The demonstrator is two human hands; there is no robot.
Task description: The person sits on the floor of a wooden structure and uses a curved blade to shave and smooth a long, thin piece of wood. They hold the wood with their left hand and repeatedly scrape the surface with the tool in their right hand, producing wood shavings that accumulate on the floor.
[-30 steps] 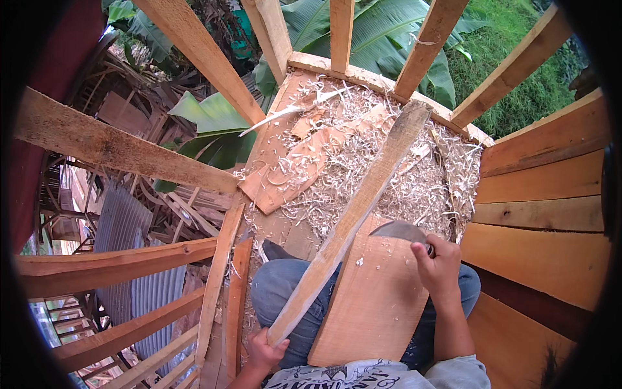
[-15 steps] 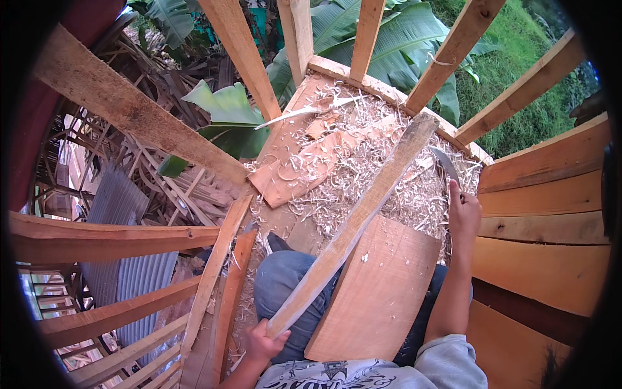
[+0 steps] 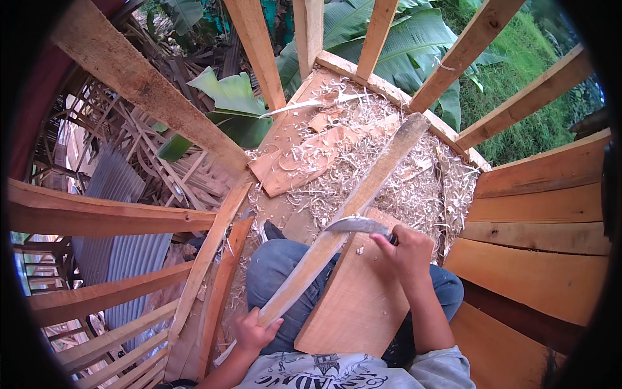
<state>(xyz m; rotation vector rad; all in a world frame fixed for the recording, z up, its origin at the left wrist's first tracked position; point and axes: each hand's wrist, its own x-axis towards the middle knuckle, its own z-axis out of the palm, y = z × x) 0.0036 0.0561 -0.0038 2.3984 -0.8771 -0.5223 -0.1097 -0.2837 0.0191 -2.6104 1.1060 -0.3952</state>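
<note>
My left hand (image 3: pixel 255 330) is wrapped round the near end of a long wooden strip (image 3: pixel 310 264), which slants up and away to the right. In my right hand (image 3: pixel 411 251) is the dark handle of a knife with a curved blade (image 3: pixel 358 224). The blade lies across the middle of the strip; whether its edge bites into the wood I cannot tell. A wide wooden board (image 3: pixel 361 295) rests over my lap, and the strip passes along its left side.
Curly wood shavings (image 3: pixel 395 191) cover the floor ahead, with a loose plank (image 3: pixel 295 170) among them. Upright wooden posts (image 3: pixel 256 55) stand round the edge. Stacked planks form a wall (image 3: pixel 518 259) on the right. Banana leaves (image 3: pixel 382 45) and corrugated sheets (image 3: pixel 136 272) lie beyond.
My right hand has brought the knife from beyond the board back toward me and left, so the blade now crosses the strip. My left hand keeps its hold, shifted slightly left.
</note>
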